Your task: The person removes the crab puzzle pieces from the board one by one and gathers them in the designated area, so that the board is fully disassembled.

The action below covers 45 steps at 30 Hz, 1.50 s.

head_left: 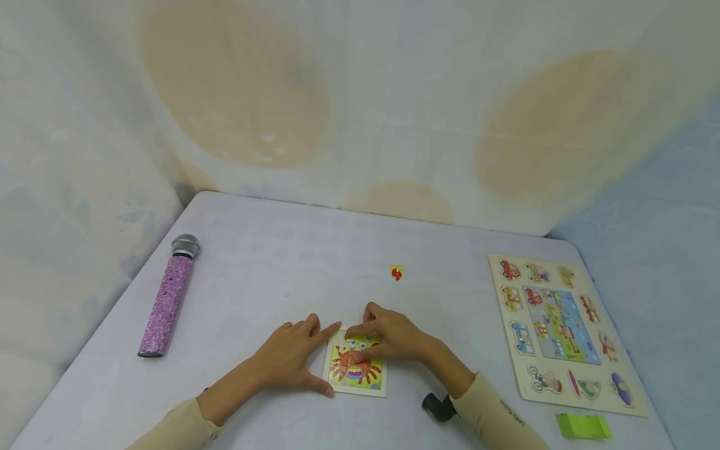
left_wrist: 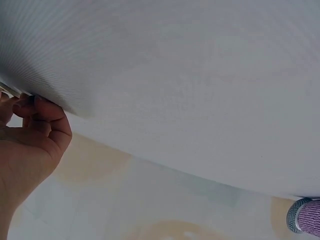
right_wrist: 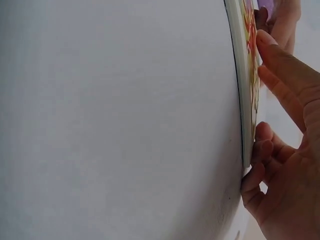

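Observation:
A small square crab puzzle (head_left: 368, 375) lies flat on the table, with a red crab on yellow-green pieces in a pale frame. My left hand (head_left: 289, 356) holds it at the left side, index finger at the upper corner and thumb at the lower one. From the upper right, my right hand (head_left: 396, 334) rests thumb and index fingertips apart on the puzzle's face, pressing its pieces and covering part of the picture. In the right wrist view its other fingers curl by the board's edge (right_wrist: 243, 100). Farther back lies one loose puzzle piece (head_left: 397, 272), red and yellow.
A glittery pink microphone (head_left: 167, 300) lies at the table's left. On the right is a larger vehicle puzzle board (head_left: 568, 334), with a green block (head_left: 584, 427) in front. A black object (head_left: 439, 407) sits beside the right sleeve. Patterned cloth hangs behind the table.

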{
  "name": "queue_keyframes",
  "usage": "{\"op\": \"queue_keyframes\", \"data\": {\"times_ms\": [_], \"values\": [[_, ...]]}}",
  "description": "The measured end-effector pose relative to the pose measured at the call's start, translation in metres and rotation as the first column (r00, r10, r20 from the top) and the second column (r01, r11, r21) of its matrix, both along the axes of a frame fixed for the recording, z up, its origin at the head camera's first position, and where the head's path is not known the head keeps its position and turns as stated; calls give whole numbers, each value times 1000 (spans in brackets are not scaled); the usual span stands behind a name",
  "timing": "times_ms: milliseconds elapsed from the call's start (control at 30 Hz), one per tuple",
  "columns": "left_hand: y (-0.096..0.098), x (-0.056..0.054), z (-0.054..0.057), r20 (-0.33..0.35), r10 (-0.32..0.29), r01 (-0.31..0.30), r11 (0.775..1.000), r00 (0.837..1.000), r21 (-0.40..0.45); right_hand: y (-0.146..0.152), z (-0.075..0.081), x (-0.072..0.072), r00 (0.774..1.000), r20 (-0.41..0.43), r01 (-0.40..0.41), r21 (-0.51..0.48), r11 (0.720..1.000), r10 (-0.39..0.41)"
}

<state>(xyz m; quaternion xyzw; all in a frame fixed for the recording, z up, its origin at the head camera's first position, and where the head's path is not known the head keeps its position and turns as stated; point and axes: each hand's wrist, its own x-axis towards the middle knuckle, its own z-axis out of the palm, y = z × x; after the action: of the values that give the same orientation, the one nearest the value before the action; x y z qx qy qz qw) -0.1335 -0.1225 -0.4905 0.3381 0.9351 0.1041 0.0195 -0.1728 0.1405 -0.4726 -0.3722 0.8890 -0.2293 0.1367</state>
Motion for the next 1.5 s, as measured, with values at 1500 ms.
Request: {"op": "queue_keyframes", "data": {"times_ms": [1500], "values": [[1,3,3,-2,2,-2,1000,1000,10,20,-3,5,985,162,86,-182,980,-56]]}}
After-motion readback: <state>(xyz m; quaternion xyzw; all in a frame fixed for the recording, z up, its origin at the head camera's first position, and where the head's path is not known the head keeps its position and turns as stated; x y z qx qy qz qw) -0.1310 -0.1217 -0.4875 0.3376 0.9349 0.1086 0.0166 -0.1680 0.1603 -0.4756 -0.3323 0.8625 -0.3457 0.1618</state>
